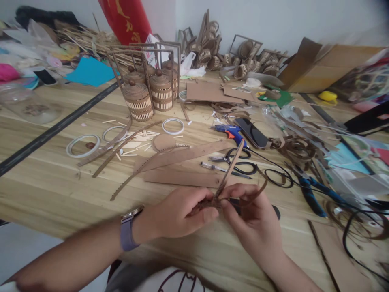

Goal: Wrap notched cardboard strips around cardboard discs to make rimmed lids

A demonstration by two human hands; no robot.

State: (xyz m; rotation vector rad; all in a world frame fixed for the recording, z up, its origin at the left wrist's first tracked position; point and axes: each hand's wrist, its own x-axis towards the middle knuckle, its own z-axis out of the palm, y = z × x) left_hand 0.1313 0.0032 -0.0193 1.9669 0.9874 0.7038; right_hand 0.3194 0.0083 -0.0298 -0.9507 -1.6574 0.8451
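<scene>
My left hand (188, 213) is closed around a brown cardboard strip (230, 172), close to the table's near side. Opposite it, my right hand (253, 215) pinches the same brown material between thumb and forefinger. One length of it sticks up from between the hands, and another loops over the right fingers. Its lower part is hidden in my grip. Just beyond lie flat cardboard strips (182, 177), black-handled scissors (243, 162) and a pen (225, 169). A dark object is partly covered by my right hand.
Behind stand lidded stick-and-cardboard canisters (138, 101) with tall handles. A blue glue gun (232, 132), a phone (251, 132) and pliers (308, 188) lie to the right with trailing cables. Tape rings (83, 146) and small sticks (130, 153) lie left. A cardboard box (331, 69) stands at back right.
</scene>
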